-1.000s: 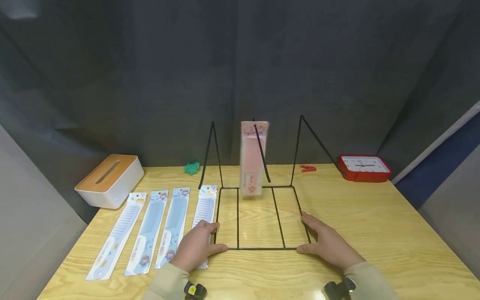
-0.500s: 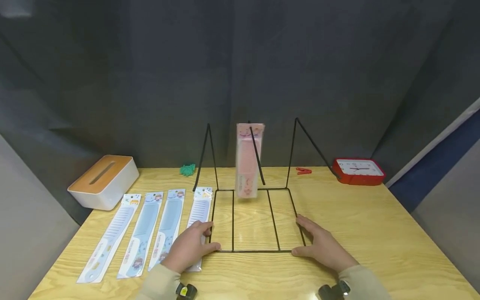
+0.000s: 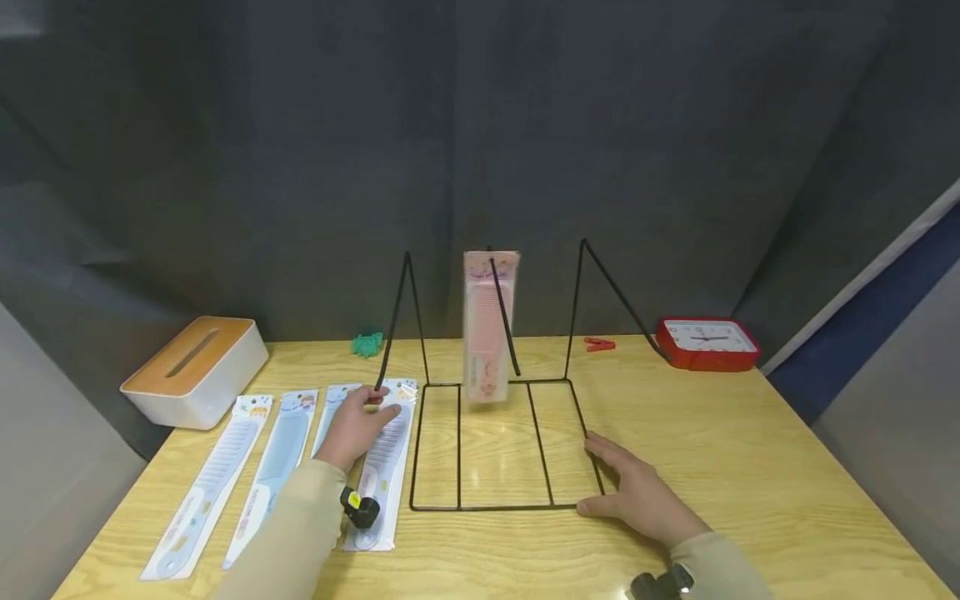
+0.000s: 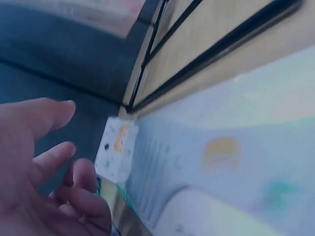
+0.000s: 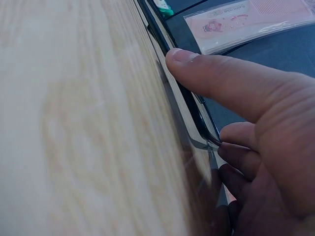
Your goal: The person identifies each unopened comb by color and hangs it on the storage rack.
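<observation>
My left hand (image 3: pixel 354 429) hovers over the upper part of a packaged purple comb (image 3: pixel 390 467). In the left wrist view its thumb and fingers are loosely bent, with nothing between them. The pack lies flat beside a black wire display rack (image 3: pixel 517 508). My right hand (image 3: pixel 637 492) holds the rack's front right corner, thumb on the front rod and fingers along the side rod. A pink packaged comb (image 3: pixel 483 367) hangs from the rack's middle hook. The left hook (image 3: pixel 393 325) and right hook (image 3: pixel 622 296) carry nothing.
More packaged combs lie left: a purple one (image 3: pixel 217 475), a blue one (image 3: pixel 281 450) and another blue one (image 3: pixel 330 408) partly hidden by my left arm. Behind stand a tissue box (image 3: pixel 217 383), green clip (image 3: pixel 367 344), red clip (image 3: pixel 599 344) and red clock (image 3: pixel 712 358).
My left hand has left the rack's front left corner and moved up and left over the nearest comb pack. My right hand stays at the rack. The head view has shifted slightly.
</observation>
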`<state>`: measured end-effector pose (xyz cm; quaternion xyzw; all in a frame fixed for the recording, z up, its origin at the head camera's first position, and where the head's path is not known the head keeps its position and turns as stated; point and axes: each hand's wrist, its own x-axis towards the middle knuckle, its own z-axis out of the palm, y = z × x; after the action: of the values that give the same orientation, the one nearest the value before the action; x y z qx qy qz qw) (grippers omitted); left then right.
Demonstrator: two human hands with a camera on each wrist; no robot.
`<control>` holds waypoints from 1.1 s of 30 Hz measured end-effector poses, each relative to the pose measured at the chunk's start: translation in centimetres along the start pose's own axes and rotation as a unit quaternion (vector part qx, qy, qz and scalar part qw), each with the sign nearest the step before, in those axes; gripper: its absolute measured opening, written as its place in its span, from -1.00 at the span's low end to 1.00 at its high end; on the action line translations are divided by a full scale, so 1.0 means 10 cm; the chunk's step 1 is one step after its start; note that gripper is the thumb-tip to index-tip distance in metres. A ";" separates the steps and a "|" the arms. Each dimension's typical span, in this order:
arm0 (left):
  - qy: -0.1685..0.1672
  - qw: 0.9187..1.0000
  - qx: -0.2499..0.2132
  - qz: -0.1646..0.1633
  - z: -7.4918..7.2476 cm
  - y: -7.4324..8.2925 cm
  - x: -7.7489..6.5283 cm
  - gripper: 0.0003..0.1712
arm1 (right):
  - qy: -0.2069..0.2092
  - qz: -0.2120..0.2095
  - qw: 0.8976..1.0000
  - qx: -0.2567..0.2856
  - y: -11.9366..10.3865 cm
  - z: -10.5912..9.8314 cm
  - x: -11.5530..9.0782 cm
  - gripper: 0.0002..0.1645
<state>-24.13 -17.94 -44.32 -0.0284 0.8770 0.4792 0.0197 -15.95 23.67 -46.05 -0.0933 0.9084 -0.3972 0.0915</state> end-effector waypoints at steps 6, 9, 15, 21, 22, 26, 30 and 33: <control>0.002 0.997 -0.068 -0.046 -0.06 -0.07 0.27 -0.28 | 0.003 0.002 1.000 -0.005 0.01 0.02 0.00 0.24; -0.001 0.994 -0.082 -0.069 -0.07 -0.09 0.35 -0.25 | 0.004 0.000 1.000 -0.004 0.02 0.03 0.00 0.24; -0.014 0.998 0.022 -0.065 -0.14 -0.06 0.39 -0.42 | 0.005 -0.007 1.000 0.003 0.01 0.02 -0.02 0.21; -0.009 0.991 0.129 -0.023 -0.14 -0.11 0.45 -0.57 | 0.007 -0.017 1.000 -0.005 -0.02 0.00 -0.05 0.18; -0.006 0.991 0.134 -0.024 -0.14 -0.12 0.45 -0.59 | 0.007 -0.017 1.000 -0.004 -0.02 0.01 -0.05 0.18; 0.016 0.991 0.134 -0.025 -0.13 -0.14 0.44 -0.68 | 0.004 -0.018 1.000 -0.003 -0.01 0.03 -0.03 0.18; 0.015 0.997 0.070 -0.029 -0.13 -0.12 0.38 -0.73 | 0.010 -0.014 1.000 -0.011 0.02 0.03 -0.02 0.16; 0.003 0.999 0.014 -0.036 -0.15 -0.09 0.31 -0.74 | 0.013 -0.013 1.000 -0.010 0.03 0.02 -0.02 0.15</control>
<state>-27.17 -19.76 -44.46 -0.0609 0.8820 0.4660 0.0346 -15.76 23.73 -46.36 -0.1012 0.9121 -0.3904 0.0733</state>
